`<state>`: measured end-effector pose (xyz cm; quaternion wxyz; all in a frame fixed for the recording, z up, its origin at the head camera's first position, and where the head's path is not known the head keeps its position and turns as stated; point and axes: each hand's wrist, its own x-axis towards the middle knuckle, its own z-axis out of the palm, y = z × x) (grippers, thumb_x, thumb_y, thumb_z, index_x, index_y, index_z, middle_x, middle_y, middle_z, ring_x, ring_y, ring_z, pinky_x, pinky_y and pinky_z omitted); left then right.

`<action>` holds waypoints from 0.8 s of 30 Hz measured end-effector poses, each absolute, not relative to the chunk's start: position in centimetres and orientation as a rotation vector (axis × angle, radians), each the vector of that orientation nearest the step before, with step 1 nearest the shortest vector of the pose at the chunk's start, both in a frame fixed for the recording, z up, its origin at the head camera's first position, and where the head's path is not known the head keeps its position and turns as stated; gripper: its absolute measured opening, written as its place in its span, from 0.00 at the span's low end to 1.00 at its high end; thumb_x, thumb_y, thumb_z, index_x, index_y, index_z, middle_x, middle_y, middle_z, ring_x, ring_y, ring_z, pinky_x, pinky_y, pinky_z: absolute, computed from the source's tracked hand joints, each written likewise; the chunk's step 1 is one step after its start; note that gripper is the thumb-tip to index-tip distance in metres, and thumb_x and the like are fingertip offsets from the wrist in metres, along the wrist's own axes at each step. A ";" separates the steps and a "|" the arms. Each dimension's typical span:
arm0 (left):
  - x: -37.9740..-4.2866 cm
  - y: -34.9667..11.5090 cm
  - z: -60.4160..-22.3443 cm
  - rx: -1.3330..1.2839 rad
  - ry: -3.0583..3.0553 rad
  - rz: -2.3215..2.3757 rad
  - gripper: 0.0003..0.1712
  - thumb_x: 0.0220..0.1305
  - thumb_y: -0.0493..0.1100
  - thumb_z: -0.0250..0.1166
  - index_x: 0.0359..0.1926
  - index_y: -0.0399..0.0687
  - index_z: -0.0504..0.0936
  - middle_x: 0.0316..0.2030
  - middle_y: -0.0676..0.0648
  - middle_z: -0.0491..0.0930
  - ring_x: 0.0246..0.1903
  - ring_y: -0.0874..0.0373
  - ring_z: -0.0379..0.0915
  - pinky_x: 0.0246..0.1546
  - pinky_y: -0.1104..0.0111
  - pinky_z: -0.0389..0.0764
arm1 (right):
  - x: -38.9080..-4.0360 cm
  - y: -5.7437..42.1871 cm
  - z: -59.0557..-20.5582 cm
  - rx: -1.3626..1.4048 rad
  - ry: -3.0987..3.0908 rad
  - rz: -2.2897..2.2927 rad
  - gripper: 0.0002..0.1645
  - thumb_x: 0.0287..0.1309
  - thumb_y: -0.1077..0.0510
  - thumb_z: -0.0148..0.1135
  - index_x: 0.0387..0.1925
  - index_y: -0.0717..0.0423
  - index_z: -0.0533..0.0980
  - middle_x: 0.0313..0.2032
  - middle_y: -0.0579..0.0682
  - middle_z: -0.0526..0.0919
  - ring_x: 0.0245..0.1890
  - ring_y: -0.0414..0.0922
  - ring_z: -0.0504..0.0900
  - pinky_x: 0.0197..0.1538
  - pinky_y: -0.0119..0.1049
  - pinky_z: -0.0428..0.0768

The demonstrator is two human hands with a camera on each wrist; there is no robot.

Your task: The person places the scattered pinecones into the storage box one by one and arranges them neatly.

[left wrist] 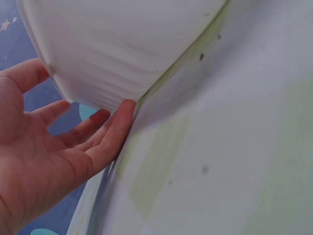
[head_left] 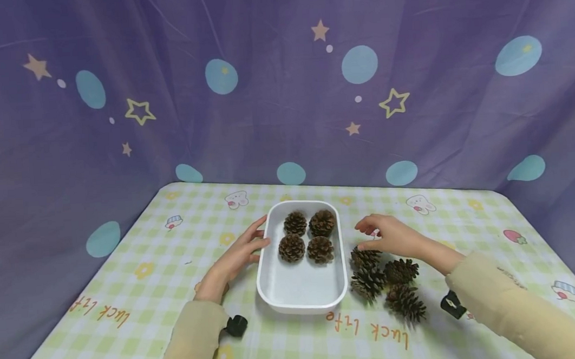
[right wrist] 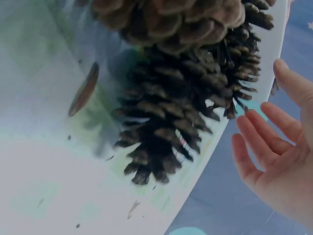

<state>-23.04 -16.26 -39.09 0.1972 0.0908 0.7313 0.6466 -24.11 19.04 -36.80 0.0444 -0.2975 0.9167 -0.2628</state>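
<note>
A white rectangular tray (head_left: pixel 298 287) sits mid-table with several brown pine cones (head_left: pixel 291 248) in its far half. At its left side is my left hand (head_left: pixel 238 258), the thumb at the rim. In the left wrist view, that hand's loosely extended fingers (left wrist: pixel 124 120) meet the tray's outer wall (left wrist: pixel 117 54) low down. To the right of the tray lies a cluster of pine cones (head_left: pixel 368 282). My right hand (head_left: pixel 393 236) hovers over the far cone (head_left: pixel 366 258) of that cluster, holding nothing. Its fingers (right wrist: pixel 259 139) are spread and slightly bent beside the cones in the right wrist view.
A green-and-white checked cloth (head_left: pixel 144 328) covers the table. Small scale fragments, one a long brown piece (right wrist: pixel 84 90), lie near the loose cones. A purple curtain (head_left: pixel 275 126) with stars and blue dots hangs behind the table and along its sides.
</note>
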 end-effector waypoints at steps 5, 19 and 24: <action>-23.2 -16.3 -39.3 0.259 2.042 1.815 0.36 0.68 0.42 0.49 0.71 0.55 0.43 0.62 0.34 0.54 0.57 0.36 0.61 0.50 0.55 0.76 | -24.0 19.9 -36.8 -0.853 2.696 -0.807 0.31 0.52 0.47 0.64 0.53 0.61 0.71 0.48 0.59 0.77 0.47 0.53 0.76 0.48 0.46 0.76; -24.4 -16.8 -41.5 0.281 2.052 1.826 0.36 0.67 0.46 0.52 0.70 0.63 0.46 0.61 0.37 0.57 0.55 0.41 0.65 0.47 0.57 0.77 | -23.7 20.1 -37.9 -0.848 2.644 -0.790 0.35 0.52 0.44 0.62 0.56 0.62 0.69 0.50 0.58 0.76 0.48 0.52 0.75 0.49 0.45 0.77; -24.4 -16.8 -41.6 0.280 2.042 1.838 0.36 0.67 0.45 0.51 0.71 0.61 0.44 0.62 0.36 0.56 0.56 0.39 0.64 0.48 0.56 0.77 | -23.7 19.9 -38.3 -0.843 2.634 -0.818 0.35 0.52 0.43 0.62 0.55 0.63 0.69 0.49 0.57 0.76 0.47 0.51 0.76 0.47 0.41 0.78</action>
